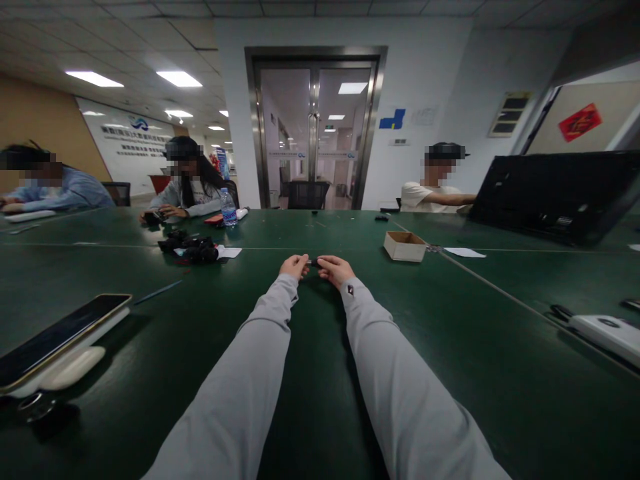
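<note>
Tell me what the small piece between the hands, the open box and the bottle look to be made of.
Small piece: dark, perhaps plastic, with a brighter, metal-like end toward the left hand; too small to be sure.
Open box: probably cardboard or thin wood, from its matt, pale walls.
Bottle: likely thin plastic, from its see-through, shiny body.

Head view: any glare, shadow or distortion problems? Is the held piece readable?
Head view: ceiling lights clip to white; head view: dark shadow on the green table along the right sleeve; head view: phone and monitor look stretched near the edges; head view: small dark piece between left hand and right hand too small to identify.
</note>
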